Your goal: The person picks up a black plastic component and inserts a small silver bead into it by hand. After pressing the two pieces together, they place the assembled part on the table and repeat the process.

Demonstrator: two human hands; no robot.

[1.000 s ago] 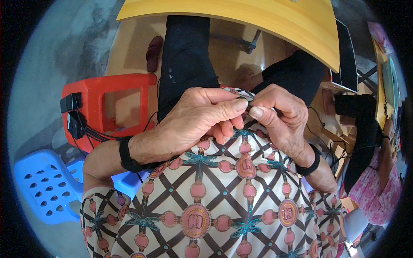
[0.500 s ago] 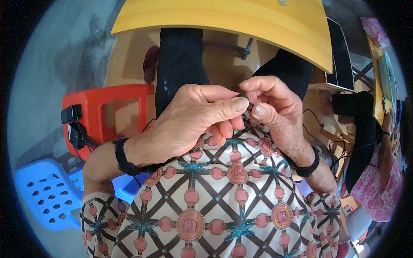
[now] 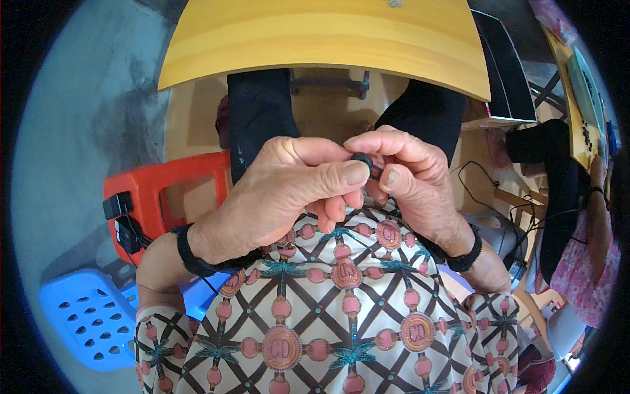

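Note:
In front of my chest, my two hands meet at a small black part with a rounded end and an open slot. My left hand pinches its rounded end between thumb and forefinger, the other fingers curled below. My right hand has its thumb and fingertips closed around the other end. Fingers hide much of the part, so its exact kind cannot be made out. Black bands wrap both my wrists.
Ahead, over my knees, is a yellow wooden table. At left stand a red plastic stool with black boxes and cables, and a blue perforated plastic seat. To the right, another person's arm reaches to a second table.
The yellow table and my legs sit lower in view as the head tilts. More of the black part now shows between my fingers, and my right forefinger has moved over it toward the left hand.

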